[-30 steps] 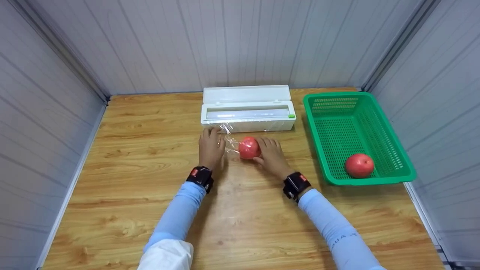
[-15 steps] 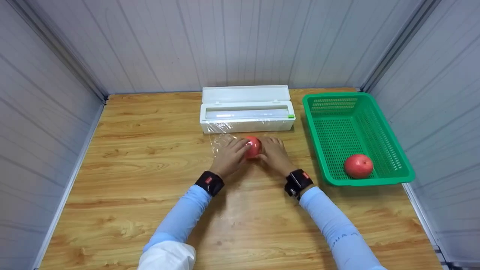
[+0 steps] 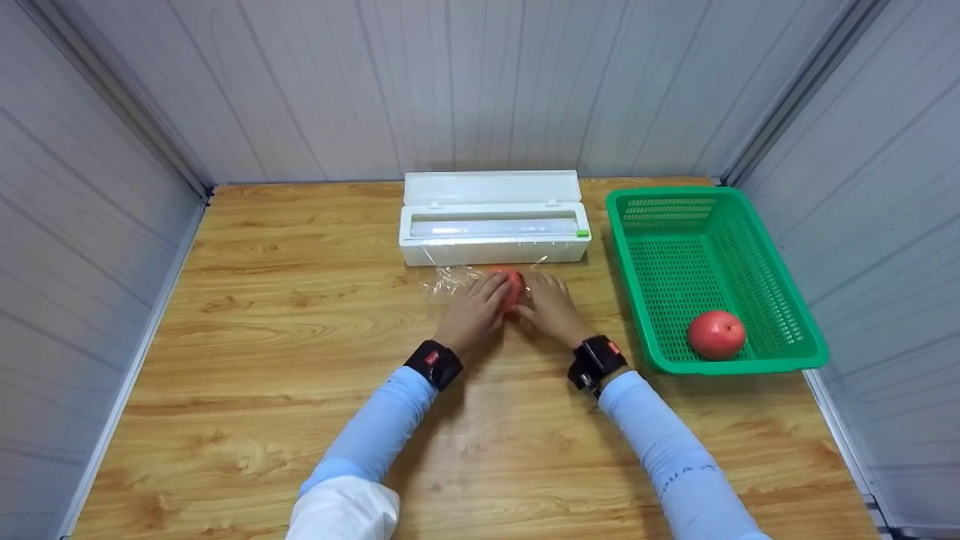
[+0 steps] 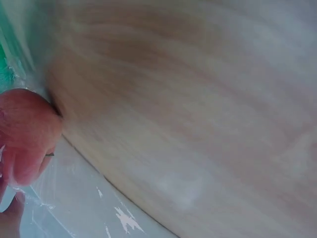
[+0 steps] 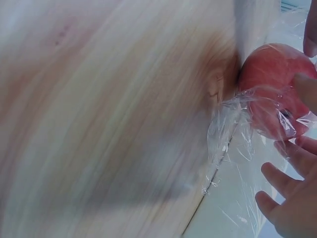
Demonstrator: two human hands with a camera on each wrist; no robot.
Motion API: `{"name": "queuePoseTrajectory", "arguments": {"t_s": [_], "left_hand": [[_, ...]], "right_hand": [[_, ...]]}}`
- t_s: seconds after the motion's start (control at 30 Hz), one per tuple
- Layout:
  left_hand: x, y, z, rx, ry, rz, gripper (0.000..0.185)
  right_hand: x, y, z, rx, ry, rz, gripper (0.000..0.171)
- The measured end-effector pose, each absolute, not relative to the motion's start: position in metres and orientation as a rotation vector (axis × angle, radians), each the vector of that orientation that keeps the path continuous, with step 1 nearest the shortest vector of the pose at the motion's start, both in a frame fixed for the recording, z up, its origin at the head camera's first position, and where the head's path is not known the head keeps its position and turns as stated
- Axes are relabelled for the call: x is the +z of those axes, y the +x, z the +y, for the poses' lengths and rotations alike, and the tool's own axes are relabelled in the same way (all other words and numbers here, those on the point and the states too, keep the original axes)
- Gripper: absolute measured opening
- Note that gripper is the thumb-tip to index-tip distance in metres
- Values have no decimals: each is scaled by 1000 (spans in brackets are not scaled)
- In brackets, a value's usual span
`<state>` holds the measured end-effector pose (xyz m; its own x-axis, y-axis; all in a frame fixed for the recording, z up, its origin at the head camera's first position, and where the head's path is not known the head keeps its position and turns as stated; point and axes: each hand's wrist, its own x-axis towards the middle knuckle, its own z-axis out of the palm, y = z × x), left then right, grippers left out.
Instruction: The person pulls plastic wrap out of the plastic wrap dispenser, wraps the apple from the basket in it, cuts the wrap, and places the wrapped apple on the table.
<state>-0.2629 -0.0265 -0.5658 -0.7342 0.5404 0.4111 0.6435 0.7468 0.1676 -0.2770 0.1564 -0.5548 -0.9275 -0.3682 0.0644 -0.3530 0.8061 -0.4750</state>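
A round red fruit (image 3: 516, 289) sits on the table between both hands, partly covered by clear plastic wrap (image 3: 448, 278). From the right, my right hand (image 3: 553, 304) grips it, thumb near its lower side and fingers toward the box. My left hand (image 3: 474, 313) lies on its left side, fingers fairly straight and laid over the wrapped surface; its thumb is hidden. In the right wrist view the fruit (image 5: 267, 74) shows a dark stem spot, with crinkled wrap (image 5: 229, 130) bunched beside it. The left wrist view catches only part of the fruit (image 4: 29, 119).
Behind the hands stands a white wrap dispenser (image 3: 491, 253), lid up, with film running from its roll over the front. At right is a green basket (image 3: 640, 315) holding another red fruit (image 3: 717, 335). Panel walls (image 3: 495, 90) surround the wooden table (image 3: 285, 300).
My left hand has moved right from the loose film onto the fruit, bringing film with it. The fruit has shifted slightly right and is now more covered by the hands.
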Motion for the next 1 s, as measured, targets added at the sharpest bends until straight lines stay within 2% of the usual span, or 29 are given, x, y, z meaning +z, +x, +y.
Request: {"name": "queuePoseTrajectory", "arguments": {"t_s": [0.3, 0.63, 1.0], "left_hand": [[-553, -276, -20, -447, -928, -2688, 49], [-541, -291, -14, -306, -847, -2813, 44], [-534, -296, -9, -351, -859, -2759, 33]], "right_hand": [[-551, -281, 156, -753, -585, 2994, 69], [-544, -285, 161, -940, -468, 2957, 53], [-542, -288, 168, -1012, -355, 2979, 51]]}}
